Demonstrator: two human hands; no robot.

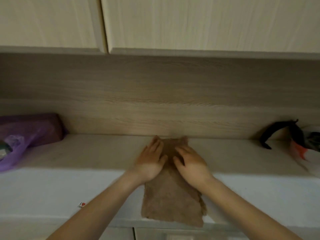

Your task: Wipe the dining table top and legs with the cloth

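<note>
Left hand point(151, 161) and right hand point(189, 163), fingers spread, press flat on cloth point(170, 196) draped over ledge point(86, 153) edge at 6 o'clock; apparently preparation; wiping requires gripping it first.

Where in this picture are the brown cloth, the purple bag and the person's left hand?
brown cloth point(171, 203): head view, on the lower part that hangs down.
purple bag point(32, 134): head view, on its middle, far left.
left hand point(149, 164): head view, on the back of the hand, lying flat on the cloth.

Left hand point(150, 162), right hand point(191, 164) — bare, forearms bare.
</note>
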